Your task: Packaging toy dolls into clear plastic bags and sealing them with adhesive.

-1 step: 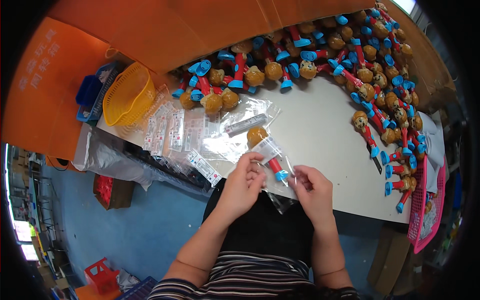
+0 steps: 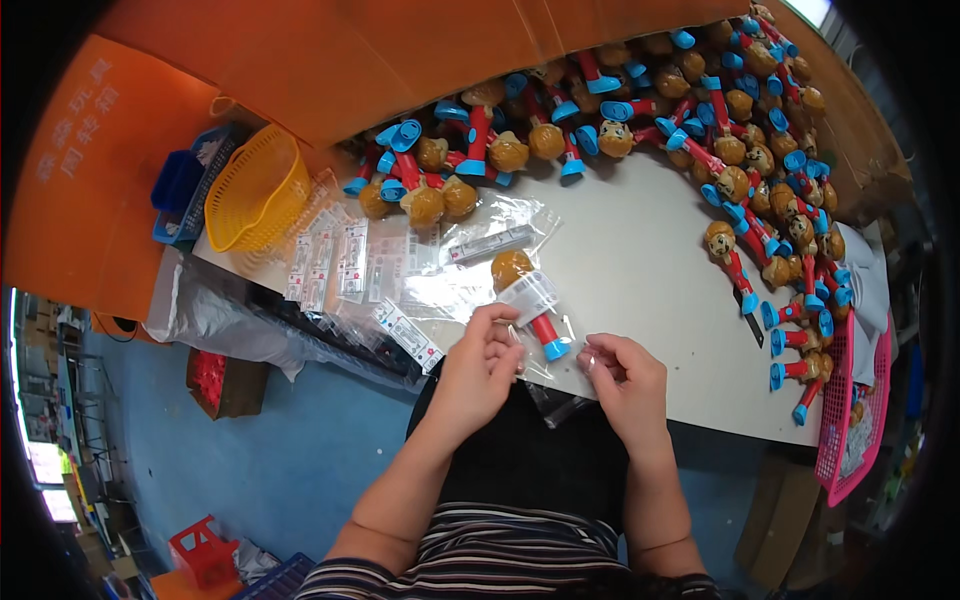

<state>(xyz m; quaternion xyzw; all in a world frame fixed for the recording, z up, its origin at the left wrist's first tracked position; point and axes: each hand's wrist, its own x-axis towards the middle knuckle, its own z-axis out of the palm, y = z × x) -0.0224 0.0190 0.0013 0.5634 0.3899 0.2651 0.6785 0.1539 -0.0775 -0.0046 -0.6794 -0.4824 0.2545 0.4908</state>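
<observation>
Toy figure (image 2: 543,328) lies on the table (image 2: 640,265), a heap of similar toys (image 2: 733,183) beyond it. Left of the figure, the left hand (image 2: 482,362) has half-curled fingers; right of it, the right hand's (image 2: 630,385) are slightly parted. Both meet clear bag film (image 2: 558,405); glare obscures any grip. A pale label (image 2: 533,294) hides the figure's middle.

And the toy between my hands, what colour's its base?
The base is blue, clearest in the head view.
</observation>
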